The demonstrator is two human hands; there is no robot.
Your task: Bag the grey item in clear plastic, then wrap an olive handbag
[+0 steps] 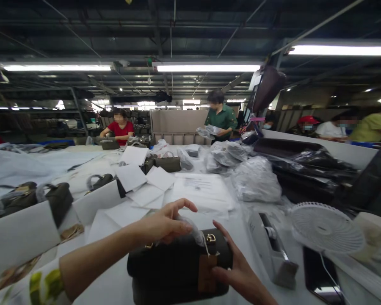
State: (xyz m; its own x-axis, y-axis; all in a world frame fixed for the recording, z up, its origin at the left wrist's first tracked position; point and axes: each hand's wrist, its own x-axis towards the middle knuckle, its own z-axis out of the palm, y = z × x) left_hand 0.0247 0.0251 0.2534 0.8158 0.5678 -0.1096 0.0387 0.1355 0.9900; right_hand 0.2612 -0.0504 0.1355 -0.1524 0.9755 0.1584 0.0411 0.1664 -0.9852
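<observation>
A dark olive handbag (174, 262) with a gold clasp and a brown hang tag (207, 271) lies on the white table right in front of me. My left hand (165, 224) is over the bag's top and pinches its handle, which is wrapped in clear plastic (193, 231). My right hand (238, 271) rests against the bag's right end beside the tag, fingers bent round its edge.
Several white sheets (146, 186) and more dark handbags (55, 197) lie to the left. Plastic-wrapped bundles (257, 178), a tape dispenser (273, 250), a small white fan (327, 228) and a phone (320, 275) are on the right. Other people work at the far end.
</observation>
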